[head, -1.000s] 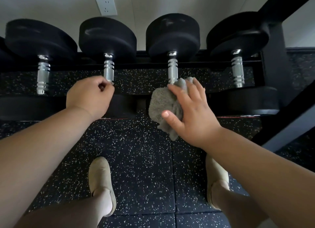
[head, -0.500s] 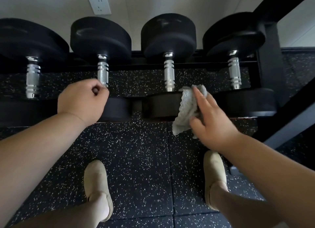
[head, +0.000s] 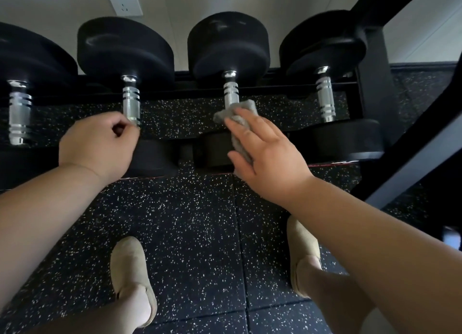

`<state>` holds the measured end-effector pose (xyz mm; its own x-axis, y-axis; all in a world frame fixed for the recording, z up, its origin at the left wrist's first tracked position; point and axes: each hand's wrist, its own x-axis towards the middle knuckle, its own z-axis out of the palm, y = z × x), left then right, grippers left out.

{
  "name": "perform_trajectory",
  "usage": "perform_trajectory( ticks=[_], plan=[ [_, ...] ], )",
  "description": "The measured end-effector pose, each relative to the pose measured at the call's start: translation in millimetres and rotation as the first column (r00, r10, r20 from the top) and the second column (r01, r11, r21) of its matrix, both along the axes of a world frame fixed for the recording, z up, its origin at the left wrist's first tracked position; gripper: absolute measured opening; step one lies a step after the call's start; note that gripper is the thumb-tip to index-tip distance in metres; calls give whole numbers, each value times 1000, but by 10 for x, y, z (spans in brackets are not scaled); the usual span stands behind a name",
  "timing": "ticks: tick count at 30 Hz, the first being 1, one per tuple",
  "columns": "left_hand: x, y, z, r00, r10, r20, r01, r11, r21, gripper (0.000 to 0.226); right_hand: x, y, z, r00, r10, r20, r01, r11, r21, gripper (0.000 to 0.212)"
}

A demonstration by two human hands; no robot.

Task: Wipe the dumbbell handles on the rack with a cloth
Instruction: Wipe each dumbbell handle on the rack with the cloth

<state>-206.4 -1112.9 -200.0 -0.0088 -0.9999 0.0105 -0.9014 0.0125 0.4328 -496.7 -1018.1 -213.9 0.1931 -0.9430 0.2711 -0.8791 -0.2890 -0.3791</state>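
Several black dumbbells lie on the rack with their chrome handles pointing toward me. A grey cloth is pressed against the lower part of the third dumbbell handle. My right hand lies over the cloth with fingers spread, and the thumb pinches it from below. My left hand is curled at the near end of the second dumbbell handle, with thumb and forefinger closed round its lowest part. That part of the handle is hidden by the fingers.
Other handles stand at the far left and the right. A slanted black rack post crosses the right side. My two feet in beige shoes stand on speckled rubber flooring. A wall socket is above the rack.
My right hand has carried the cloth left and up, from the third dumbbell's near head onto its handle. My left hand has stayed at the second handle.
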Motion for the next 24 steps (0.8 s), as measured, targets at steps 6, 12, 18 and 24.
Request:
perform_trajectory(
  ticks=[6, 12, 18, 24],
  plan=[
    [12, 3, -4, 1000, -4, -23, 3, 1000, -11, 20, -275, 153, -153, 884, -370, 286, 308, 921, 240, 43],
    [11, 1, -4, 1000, 10, -21, -10, 1000, -22, 19, -27, 73, -25, 891, -293, 345, 258, 955, 147, 41],
    [23, -7, -6, 999, 32, -6, -32, 999, -26, 20, 373, -171, 89, 1000, -27, 7, 27, 995, -100, 31],
    [15, -12, -27, 999, 47, 3, -47, 998, -31, 23, 1010, -492, 232, 831, 323, -453, -194, 931, 309, 54]
  ],
)
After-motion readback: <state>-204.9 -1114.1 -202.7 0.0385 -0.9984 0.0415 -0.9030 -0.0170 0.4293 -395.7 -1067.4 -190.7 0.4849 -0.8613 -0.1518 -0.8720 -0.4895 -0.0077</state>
